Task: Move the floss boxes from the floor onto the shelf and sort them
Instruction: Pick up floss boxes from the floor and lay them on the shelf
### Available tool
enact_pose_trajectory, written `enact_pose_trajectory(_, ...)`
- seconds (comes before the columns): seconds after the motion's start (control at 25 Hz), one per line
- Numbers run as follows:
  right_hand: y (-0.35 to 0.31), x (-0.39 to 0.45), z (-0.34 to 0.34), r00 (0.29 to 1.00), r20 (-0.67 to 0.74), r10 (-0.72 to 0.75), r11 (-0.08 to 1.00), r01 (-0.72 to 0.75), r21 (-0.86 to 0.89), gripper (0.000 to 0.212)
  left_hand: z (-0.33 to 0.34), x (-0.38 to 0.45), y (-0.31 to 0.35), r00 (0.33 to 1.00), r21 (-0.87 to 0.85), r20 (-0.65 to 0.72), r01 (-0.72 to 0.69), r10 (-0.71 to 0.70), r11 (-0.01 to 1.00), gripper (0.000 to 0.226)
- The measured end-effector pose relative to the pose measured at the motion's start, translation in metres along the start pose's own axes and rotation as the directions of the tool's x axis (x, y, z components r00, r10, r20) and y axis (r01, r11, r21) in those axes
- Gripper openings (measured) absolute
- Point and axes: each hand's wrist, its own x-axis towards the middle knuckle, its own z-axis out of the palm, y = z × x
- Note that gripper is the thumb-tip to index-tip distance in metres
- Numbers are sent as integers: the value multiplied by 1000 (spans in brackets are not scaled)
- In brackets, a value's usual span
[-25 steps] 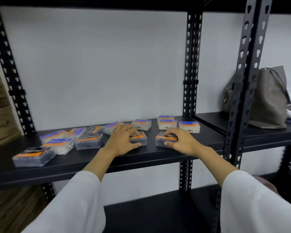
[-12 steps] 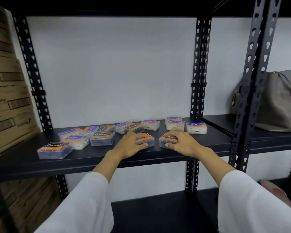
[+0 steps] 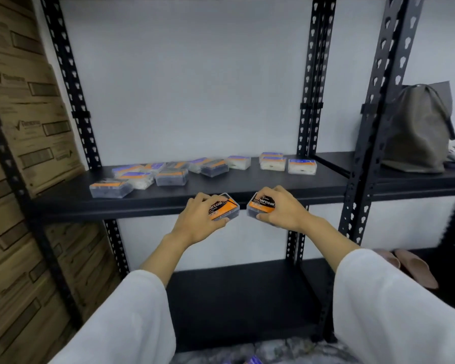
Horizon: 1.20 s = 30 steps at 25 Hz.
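My left hand (image 3: 199,220) grips an orange-and-black charcoal floss box (image 3: 225,208), held just in front of the black shelf's front edge (image 3: 142,208). Beside it, my right hand (image 3: 281,210) grips a second charcoal floss box (image 3: 260,206), also off the board. Several more floss boxes lie on the shelf: orange charcoal ones at the left (image 3: 111,187), (image 3: 171,177), and blue-labelled white ones at the back right (image 3: 302,166), (image 3: 272,162).
Stacked cardboard cartons (image 3: 29,122) stand left of the rack. A grey bag (image 3: 418,130) sits on the neighbouring shelf at right. A black lower shelf (image 3: 237,295) lies below my arms. Pink slippers (image 3: 415,266) lie low at the right. A blue-labelled box (image 3: 254,360) shows on the floor.
Both hands have pulled their charcoal boxes back off the shelf board toward me and tilted them up. My view has dropped lower and turned left.
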Motion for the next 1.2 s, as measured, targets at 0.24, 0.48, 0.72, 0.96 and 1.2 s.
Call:
enact_pose_trajectory(0.24, 14, -58, 74, 993, 70, 96, 995, -97, 11, 57, 62, -77, -42, 982, 27, 155, 104, -107, 994, 64)
enact_pose_trajectory(0.48, 73, -107, 181, 940, 252, 231, 972, -236, -10, 59, 160, -120, -94, 913, 8, 353, 218, -207, 976, 68)
enact_pose_trajectory(0.72, 149, -128, 288, 846, 398, 354, 929, -368, -43, 62, 267, -149, -148, 810, 14, 497, 351, -311, 936, 67)
enact_pose_trajectory(0.96, 204, -143, 386, 776, 498, 387, 909, -413, -62, 61, 350, -176, -197, 715, 27, 583, 458, -387, 888, 67)
enact_pose_trajectory(1.2, 236, -146, 448, 770, 506, 390, 910, -408, -80, 60, 407, -193, -224, 693, 9, 601, 491, -397, 871, 71)
